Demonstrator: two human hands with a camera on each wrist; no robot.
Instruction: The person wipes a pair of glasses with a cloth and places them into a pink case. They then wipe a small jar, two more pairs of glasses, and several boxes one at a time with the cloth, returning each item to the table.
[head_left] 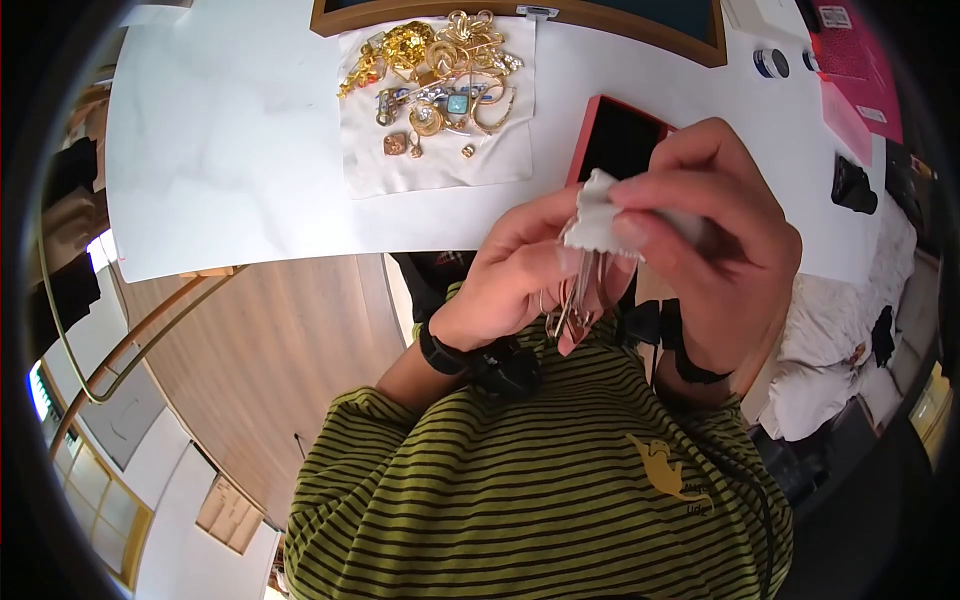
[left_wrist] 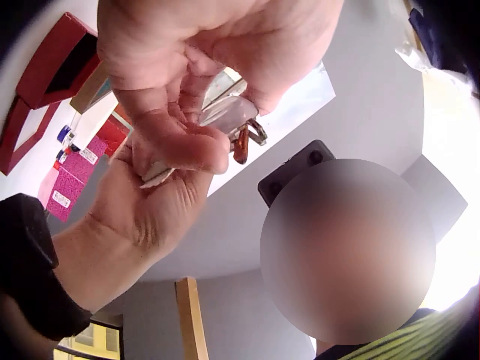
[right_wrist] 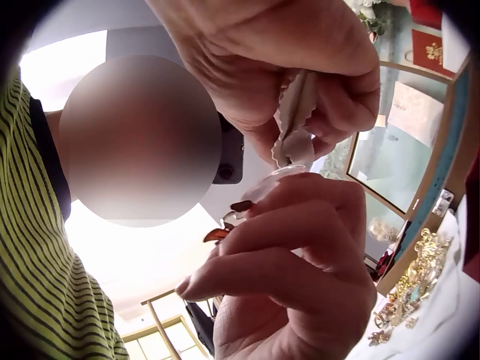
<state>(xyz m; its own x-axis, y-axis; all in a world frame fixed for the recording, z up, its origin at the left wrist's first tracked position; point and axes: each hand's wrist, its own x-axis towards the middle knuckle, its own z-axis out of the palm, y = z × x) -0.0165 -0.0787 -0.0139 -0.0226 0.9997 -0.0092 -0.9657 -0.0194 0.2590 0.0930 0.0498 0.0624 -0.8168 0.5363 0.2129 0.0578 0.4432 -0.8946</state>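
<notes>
In the head view my left hand (head_left: 505,270) grips a pair of thin-framed eyeglasses (head_left: 577,310), held in front of the striped shirt. A clear lens (left_wrist: 231,112) and a brown temple tip (left_wrist: 241,145) stick out past the fingers in the left wrist view. My right hand (head_left: 725,225) pinches a small off-white cloth (head_left: 596,215) with zigzag edges between thumb and fingers. That cloth lies over the upper part of the eyeglasses and hides it. From the right wrist view, the folded cloth (right_wrist: 294,112) hangs from the right fingers just above the left hand (right_wrist: 292,262).
Gold jewelry (head_left: 440,60) lies heaped on a white cloth (head_left: 375,170) on the white table (head_left: 220,150). Behind it stands a wood-framed case (head_left: 400,12). A red box (head_left: 590,135) with black inside sits beyond the hands. Small jar (head_left: 771,64) and pink packages (head_left: 865,60) lie at right.
</notes>
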